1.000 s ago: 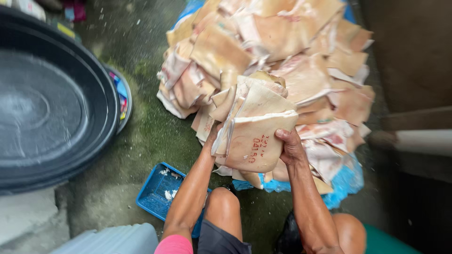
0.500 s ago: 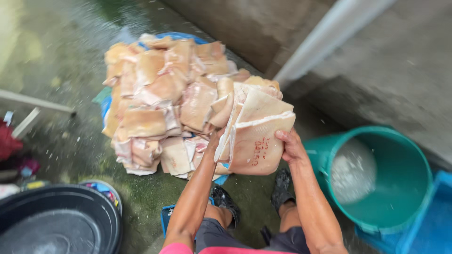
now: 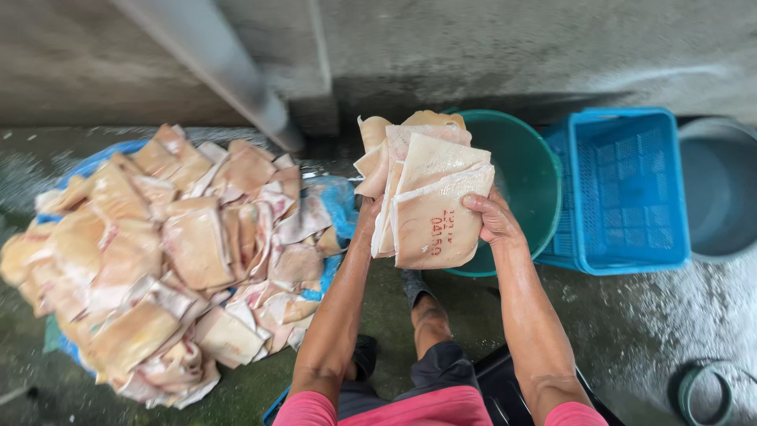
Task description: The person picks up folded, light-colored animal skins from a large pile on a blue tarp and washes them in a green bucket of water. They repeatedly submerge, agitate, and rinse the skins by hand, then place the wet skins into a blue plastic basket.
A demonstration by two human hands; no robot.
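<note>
while wet concrete floor [image 3: 646, 331] is stretching under everything, a big heap of pale skin slabs [image 3: 165, 260] is lying on a blue sheet [image 3: 341, 207] toward the floor's left edge. a blue plastic crate [image 3: 623, 193] is sitting near the back wall, just beside a green bucket [image 3: 528, 177] on its left and a grey tub [image 3: 721, 189] on its right. a grey pipe [image 3: 221, 67] is slanting down toward the heap's back edge. in front of the green bucket, a stack of skin slabs [image 3: 426, 189] is being held up off the floor, upright, between 2 hands. the right hand [image 3: 493, 221] is curling its fingers over the front slab's right edge, gripping it. the left hand [image 3: 364, 225] is mostly hiding behind the stack's left side, pressing against it.
</note>
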